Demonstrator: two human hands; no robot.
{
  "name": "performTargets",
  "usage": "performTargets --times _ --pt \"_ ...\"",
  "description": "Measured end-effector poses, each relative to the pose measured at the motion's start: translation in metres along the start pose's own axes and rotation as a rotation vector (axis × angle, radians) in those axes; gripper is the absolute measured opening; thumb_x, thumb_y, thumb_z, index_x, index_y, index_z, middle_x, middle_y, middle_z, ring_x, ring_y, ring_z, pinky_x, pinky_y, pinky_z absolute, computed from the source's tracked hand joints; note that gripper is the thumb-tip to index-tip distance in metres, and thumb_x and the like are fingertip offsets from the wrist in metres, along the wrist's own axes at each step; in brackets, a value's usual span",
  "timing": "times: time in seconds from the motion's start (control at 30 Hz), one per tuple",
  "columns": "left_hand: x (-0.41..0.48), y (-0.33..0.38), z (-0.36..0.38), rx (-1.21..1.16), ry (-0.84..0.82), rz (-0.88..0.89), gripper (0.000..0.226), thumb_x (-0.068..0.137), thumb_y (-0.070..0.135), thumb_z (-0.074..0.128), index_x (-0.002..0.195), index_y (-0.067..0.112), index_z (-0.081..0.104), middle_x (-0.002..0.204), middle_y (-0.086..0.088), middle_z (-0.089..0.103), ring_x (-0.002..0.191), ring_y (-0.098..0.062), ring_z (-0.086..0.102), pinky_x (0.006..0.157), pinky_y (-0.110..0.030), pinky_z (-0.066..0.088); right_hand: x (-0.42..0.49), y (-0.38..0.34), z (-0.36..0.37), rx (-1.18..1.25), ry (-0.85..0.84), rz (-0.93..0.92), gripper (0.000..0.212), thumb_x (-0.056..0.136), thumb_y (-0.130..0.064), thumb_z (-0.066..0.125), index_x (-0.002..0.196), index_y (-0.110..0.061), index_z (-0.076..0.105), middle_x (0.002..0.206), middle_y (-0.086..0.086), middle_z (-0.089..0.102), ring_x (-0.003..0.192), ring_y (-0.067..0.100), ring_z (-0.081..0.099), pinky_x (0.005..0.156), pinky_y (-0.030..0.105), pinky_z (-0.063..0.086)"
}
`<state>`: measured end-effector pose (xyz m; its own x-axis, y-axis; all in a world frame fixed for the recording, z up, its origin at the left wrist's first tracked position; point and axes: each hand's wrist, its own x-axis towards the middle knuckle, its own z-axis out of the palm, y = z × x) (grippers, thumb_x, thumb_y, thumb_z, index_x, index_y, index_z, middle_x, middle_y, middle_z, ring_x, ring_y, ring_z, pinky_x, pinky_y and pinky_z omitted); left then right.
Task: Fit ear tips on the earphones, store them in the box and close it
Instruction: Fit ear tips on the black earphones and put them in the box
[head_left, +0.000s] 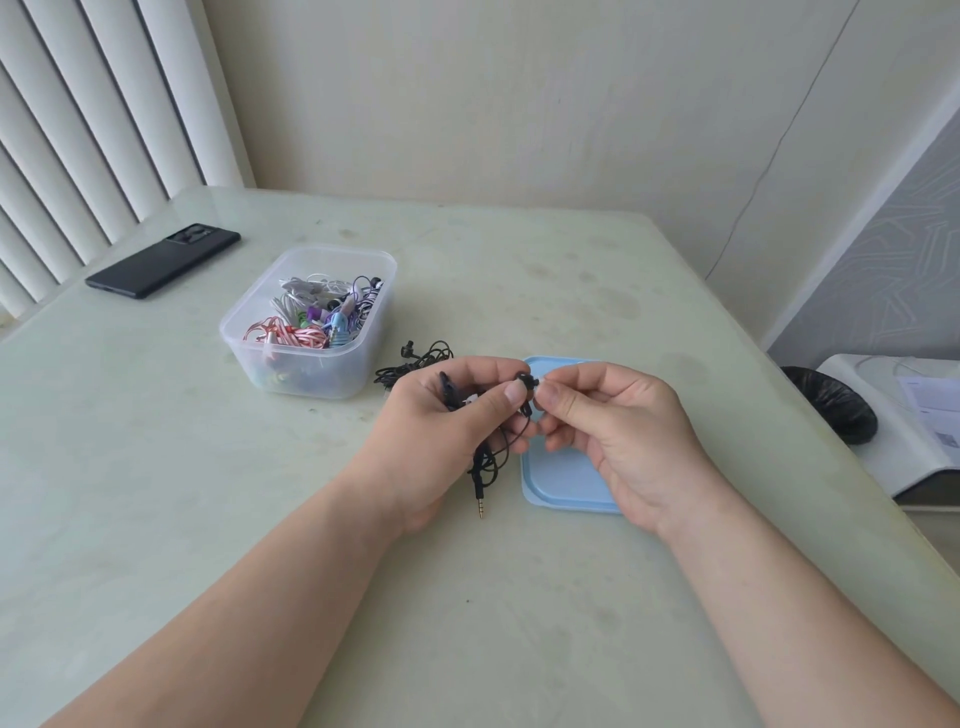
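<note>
My left hand grips a black wired earphone, its cable and gold jack plug dangling below the palm. My right hand pinches a small pale ear tip right against the earbud held by the left thumb and finger. Another black earphone lies tangled on the table behind my left hand. A clear plastic box at the left holds several coloured earphones. Its light blue lid lies flat under my right hand.
A black phone lies face down at the far left of the pale green table. A black bag and a white appliance sit beyond the table's right edge. A wall stands close behind.
</note>
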<state>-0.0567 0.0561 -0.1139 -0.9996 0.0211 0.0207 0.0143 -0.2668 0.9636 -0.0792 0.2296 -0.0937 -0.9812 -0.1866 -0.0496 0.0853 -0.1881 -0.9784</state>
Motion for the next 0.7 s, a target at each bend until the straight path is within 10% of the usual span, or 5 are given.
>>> performTargets --times 0.7 --pt "0.0007 -0.0033 0.0021 0.024 0.040 0.031 0.012 0.097 0.003 0.069 0.107 0.001 0.075 0.082 -0.011 0.072 0.071 -0.020 0.067 0.069 -0.029 0.057 0.0042 0.0076 -0.0018 -0.025 0.004 -0.048 0.006 0.088 -0.002 0.073 0.086 -0.007 0.075 0.080 0.014 0.071 0.069 0.024 0.067 0.062 0.033 0.052"
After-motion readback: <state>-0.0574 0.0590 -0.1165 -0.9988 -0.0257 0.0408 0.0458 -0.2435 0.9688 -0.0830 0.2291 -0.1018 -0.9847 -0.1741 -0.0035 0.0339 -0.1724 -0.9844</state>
